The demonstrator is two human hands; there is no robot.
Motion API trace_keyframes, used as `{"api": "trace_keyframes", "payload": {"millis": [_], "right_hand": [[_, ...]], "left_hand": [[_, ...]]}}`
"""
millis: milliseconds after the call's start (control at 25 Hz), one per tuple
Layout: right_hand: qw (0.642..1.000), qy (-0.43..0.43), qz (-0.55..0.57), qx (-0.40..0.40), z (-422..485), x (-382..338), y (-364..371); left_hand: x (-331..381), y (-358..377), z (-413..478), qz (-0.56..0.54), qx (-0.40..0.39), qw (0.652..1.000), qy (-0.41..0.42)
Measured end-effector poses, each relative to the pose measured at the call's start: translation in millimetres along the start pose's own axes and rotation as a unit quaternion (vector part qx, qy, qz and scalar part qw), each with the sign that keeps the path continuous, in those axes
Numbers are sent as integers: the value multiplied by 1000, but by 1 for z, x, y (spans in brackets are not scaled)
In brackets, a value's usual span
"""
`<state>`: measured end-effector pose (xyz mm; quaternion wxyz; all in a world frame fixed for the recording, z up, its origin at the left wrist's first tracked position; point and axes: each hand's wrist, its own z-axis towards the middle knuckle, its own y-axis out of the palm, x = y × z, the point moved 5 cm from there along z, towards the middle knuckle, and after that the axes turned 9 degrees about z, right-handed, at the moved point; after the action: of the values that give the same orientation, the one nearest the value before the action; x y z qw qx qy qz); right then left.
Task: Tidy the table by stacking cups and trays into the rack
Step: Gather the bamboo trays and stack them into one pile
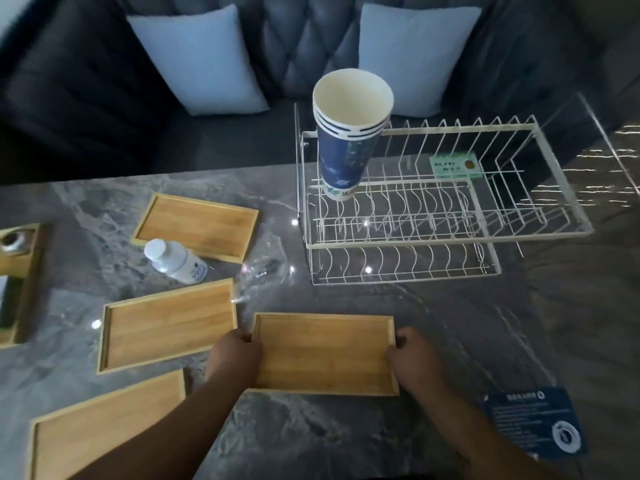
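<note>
A wooden tray point(325, 353) sits near the front of the table, held between both hands. The left hand point(235, 355) grips its left short end and the right hand point(412, 355) grips its right short end, fingers curled around the rims. Whether the tray rests on the table or is raised just off it cannot be told. It lies flat with its open face up and its long axis running left to right. Three more trays lie flat to the left: one far point(195, 226), one in the middle point(169, 325) just beside the held tray, and one nearest point(104, 434). A white bottle point(176, 261) lies on its side between the far and middle trays. The white wire rack point(398, 244) stands far right, well apart from the hands, with a stack of paper cups point(346, 150) upright in its far left corner, mouths up. The table point(346, 438) is glossy grey marble. A blue card point(535, 422) lies near right. Beyond the table is a dark tufted sofa point(86, 91) with two pale pillows point(197, 60) point(415, 53).
</note>
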<state>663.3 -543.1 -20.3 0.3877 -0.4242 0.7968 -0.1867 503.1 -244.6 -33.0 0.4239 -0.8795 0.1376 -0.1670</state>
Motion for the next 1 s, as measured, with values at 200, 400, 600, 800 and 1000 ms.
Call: {"api": "trace_keyframes", "payload": {"millis": [200, 400, 600, 800, 1000], "right_hand": [[1000, -4, 0, 1, 4, -1, 10], [1000, -7, 15, -1, 8, 3, 16], [1000, -18, 15, -2, 12, 3, 18], [1000, 3, 19, -3, 9, 9, 24], [993, 56, 102, -23, 5, 18, 24]], "left_hand": [[-6, 1, 4, 20, -2, 1000, -9], [-8, 3, 10, 27, 3, 1000, -10], [-11, 11, 12, -2, -20, 1000, -23], [-5, 17, 4, -25, -45, 998, -49], [-3, 10, -8, -134, -65, 987, -62]]}}
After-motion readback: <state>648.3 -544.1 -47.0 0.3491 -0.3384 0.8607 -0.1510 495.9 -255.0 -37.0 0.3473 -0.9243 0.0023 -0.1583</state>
